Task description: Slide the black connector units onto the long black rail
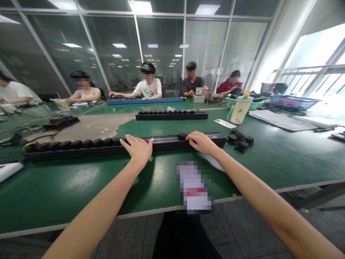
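A long black rail (167, 144) lies across the green table in front of me. Several black knob-like pieces (76, 144) sit in a row along its left part. My left hand (138, 149) rests on the rail at the right end of that row, thumb and fingers spread apart. Farther right, a single black knob-like piece (182, 136) sits on the rail, and the closed fingers of my right hand (202, 143) are at its right side. Just past the rail's right end lies a loose group of similar black pieces (242, 146).
A second black rail (172, 116) with pieces on it lies farther back. Beyond the right end stand a white phone (225, 123) and a yellow cup (239, 110). Paper sheets (283, 119) lie right. Several people work across the table, one at a blue rail (145, 101).
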The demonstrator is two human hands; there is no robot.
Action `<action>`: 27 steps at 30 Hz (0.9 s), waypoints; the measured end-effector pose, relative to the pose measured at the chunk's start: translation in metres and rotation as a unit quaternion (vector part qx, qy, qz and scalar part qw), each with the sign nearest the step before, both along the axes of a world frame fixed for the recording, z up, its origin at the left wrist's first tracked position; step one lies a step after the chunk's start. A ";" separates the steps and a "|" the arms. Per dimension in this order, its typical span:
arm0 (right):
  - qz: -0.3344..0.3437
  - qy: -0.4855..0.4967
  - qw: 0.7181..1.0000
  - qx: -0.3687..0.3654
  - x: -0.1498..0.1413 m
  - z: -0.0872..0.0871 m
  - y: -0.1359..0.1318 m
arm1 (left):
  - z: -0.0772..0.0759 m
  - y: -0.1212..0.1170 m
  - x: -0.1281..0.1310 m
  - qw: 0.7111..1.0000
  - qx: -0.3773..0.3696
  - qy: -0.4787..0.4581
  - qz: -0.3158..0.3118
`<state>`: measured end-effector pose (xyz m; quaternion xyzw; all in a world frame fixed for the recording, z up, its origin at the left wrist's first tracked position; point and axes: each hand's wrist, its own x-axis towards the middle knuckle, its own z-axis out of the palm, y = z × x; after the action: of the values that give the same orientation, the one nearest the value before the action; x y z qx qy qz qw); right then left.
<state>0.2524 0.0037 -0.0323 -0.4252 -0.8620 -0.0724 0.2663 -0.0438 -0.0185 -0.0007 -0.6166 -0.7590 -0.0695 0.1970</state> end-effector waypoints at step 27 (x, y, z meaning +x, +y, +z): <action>-0.029 -0.004 1.000 0.001 0.000 0.005 -0.004 | -0.001 0.000 -0.002 1.000 0.006 -0.014 -0.007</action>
<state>0.2525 0.0000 -0.0272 -0.4495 -0.8503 -0.0823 0.2610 -0.0458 -0.0184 -0.0012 -0.6193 -0.7573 -0.0844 0.1894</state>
